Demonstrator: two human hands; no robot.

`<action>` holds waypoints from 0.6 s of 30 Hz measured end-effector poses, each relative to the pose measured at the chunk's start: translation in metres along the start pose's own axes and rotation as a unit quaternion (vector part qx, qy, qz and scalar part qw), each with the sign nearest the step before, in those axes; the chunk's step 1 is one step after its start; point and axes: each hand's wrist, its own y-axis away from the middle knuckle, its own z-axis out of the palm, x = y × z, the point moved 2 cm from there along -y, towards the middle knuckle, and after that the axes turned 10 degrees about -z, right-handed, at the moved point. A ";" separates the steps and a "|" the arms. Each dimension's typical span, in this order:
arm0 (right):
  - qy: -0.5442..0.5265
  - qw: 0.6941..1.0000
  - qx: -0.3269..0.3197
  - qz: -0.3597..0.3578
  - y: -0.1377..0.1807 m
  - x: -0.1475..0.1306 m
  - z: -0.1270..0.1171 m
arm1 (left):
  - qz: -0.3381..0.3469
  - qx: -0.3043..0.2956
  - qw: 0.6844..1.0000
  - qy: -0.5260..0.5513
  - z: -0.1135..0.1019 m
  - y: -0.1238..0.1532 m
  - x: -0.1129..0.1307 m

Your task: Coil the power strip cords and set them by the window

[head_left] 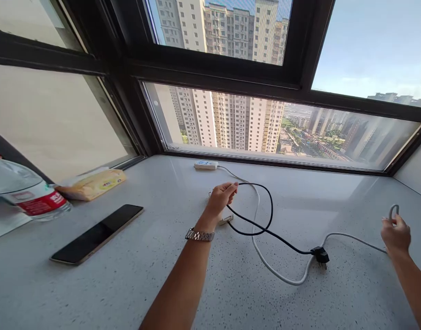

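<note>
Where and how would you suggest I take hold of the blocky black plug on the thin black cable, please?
I'd pinch the blocky black plug by its body's sides, coming from above. The body should give a firm hold, while its metal prongs point roughly towards the person and the thin black cable leaves to the left, so both are better avoided.

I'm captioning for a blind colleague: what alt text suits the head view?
Left hand pinching a black power cord and right hand holding a gray cable, over a speckled windowsill. The cord's plug overlaps the cable; a smartphone, tissue pack and plastic bottle sit at left.
</note>
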 end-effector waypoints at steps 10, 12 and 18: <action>-0.124 0.885 -0.341 -0.293 0.075 -0.120 0.042 | 0.049 0.038 0.778 0.626 -0.061 0.016 0.019; -0.171 0.815 -0.436 -0.340 0.096 -0.139 0.040 | 0.060 0.045 0.753 0.653 -0.068 0.017 0.018; -0.221 0.748 -0.484 -0.397 0.131 -0.145 0.011 | 0.064 0.069 0.733 0.674 -0.077 0.020 0.014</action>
